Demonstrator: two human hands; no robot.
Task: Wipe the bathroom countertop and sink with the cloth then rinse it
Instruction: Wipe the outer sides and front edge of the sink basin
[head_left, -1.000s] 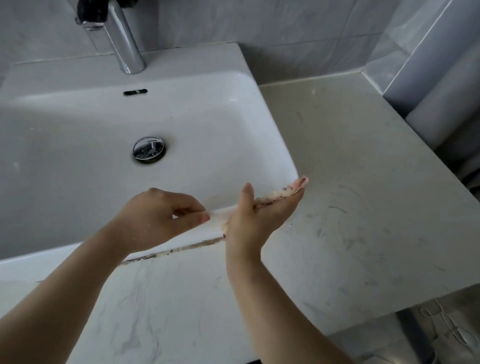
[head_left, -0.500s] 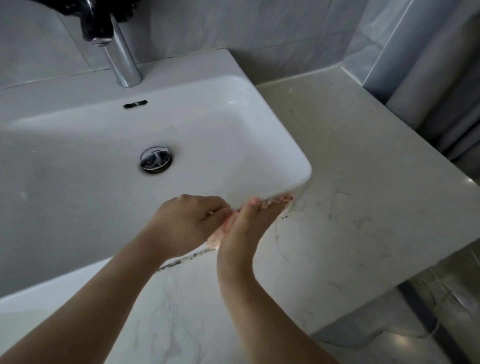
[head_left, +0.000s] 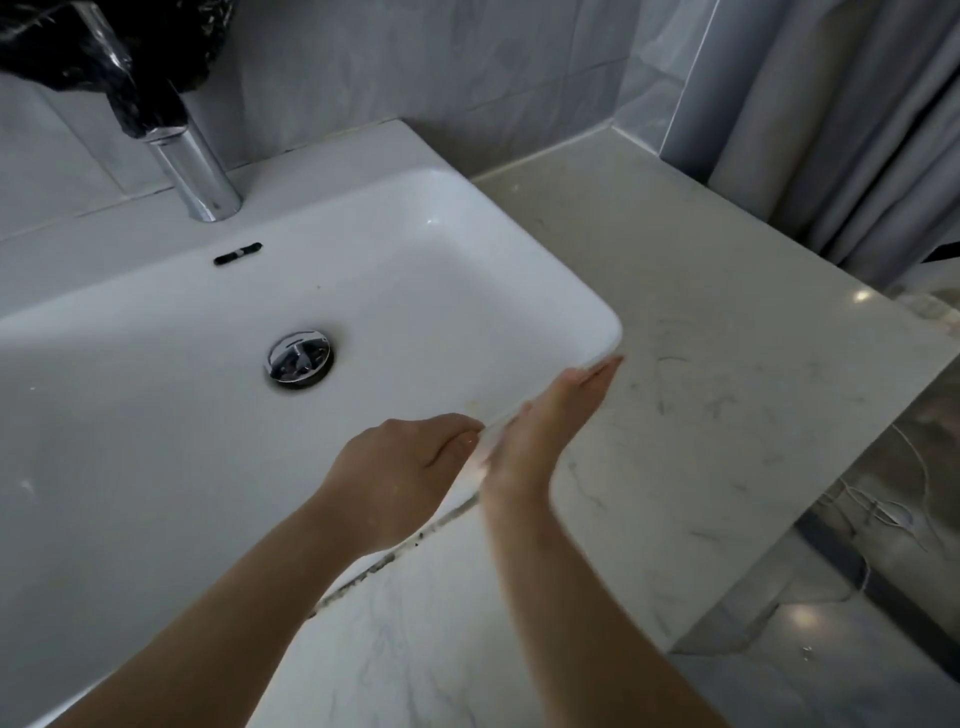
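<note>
Fingers (head_left: 457, 425) of left hand (head_left: 410, 467) curl; right hand (head_left: 550, 421) flat, over sink (head_left: 156, 441) rim.

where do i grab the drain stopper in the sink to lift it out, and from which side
Take the drain stopper by its chrome rim, grip coming straight down from above, fingertips on opposite edges. It is a low round cap lying flat on the floor of the sink, so only the rim offers a hold. It may not lift freely.
</note>
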